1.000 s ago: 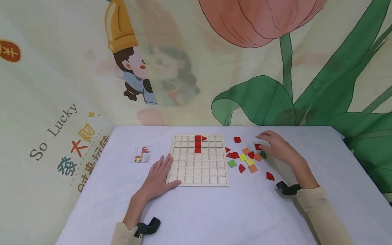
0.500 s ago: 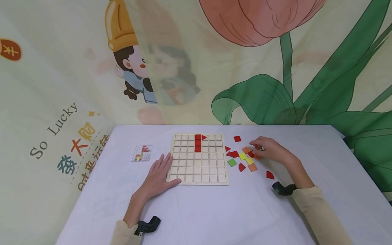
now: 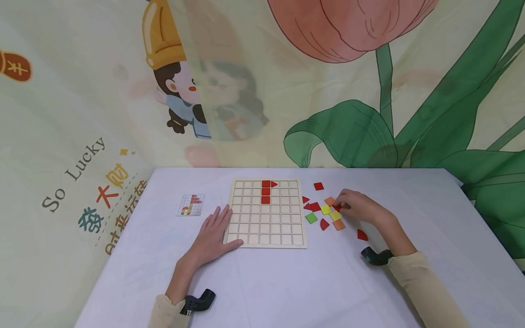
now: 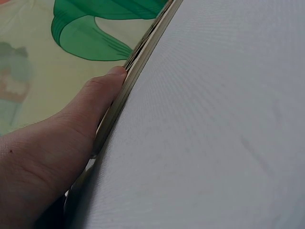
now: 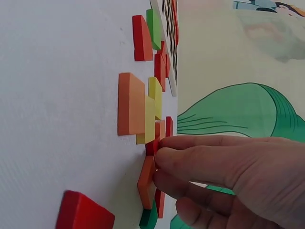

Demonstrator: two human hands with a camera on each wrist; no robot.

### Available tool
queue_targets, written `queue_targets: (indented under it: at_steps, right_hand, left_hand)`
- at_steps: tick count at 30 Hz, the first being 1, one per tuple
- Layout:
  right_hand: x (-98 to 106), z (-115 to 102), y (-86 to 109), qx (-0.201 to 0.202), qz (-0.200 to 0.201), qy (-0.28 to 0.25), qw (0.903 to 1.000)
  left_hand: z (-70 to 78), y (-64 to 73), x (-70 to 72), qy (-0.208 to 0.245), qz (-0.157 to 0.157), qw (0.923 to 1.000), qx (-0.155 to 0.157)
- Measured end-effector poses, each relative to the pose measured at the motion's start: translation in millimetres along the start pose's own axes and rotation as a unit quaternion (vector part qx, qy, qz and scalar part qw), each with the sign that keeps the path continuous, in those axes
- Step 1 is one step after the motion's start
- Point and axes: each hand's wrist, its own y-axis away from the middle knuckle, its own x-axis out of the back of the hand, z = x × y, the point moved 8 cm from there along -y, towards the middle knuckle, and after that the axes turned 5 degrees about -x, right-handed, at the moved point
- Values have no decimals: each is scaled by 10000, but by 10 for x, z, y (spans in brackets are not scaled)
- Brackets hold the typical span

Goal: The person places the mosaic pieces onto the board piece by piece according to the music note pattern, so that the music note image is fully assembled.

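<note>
Fingertips (image 5: 167, 155) of the right hand (image 3: 360, 207), bent, had shifted left onto a half-hidden red tile (image 5: 151, 147), grip unclear; picking seemed under way. The straight-fingered left hand (image 3: 211, 234) rested on the pale gridded board (image 3: 283, 219).

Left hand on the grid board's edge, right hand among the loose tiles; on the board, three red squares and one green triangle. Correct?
The triangle is red, not green; the head view shows it. Left hand, right hand and three red squares are as stated.
</note>
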Motion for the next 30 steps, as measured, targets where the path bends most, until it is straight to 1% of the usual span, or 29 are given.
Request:
queue_targets:
  at_steps: [6, 10, 16, 21, 24, 27, 30]
  right_hand:
    - [-14, -27, 0, 57, 228, 52, 9997]
    - [-23, -24, -12, 46, 290, 97, 9995]
    - [-33, -50, -11, 62, 166, 220, 9996]
    - [-38, -59, -9, 7, 64, 182, 9998]
    - [-60, -75, -18, 94, -2, 230, 9997]
    - [-68, -95, -22, 248, -4, 296, 9993]
    - [-64, -98, -26, 317, 4, 332, 9989]
  left_hand:
    - [-7, -3, -2, -47, 2, 10000, -10]
    - [-5, -1, 4, -48, 12, 10000, -28]
    - [-5, 2, 2, -43, -12, 10000, 17]
    - [-13, 0, -12, -50, -45, 10000, 57]
    - [-8, -3, -15, -50, -46, 10000, 68]
    - [2, -6, -12, -23, -34, 10000, 68]
    - [7, -8, -7, -23, -32, 10000, 75]
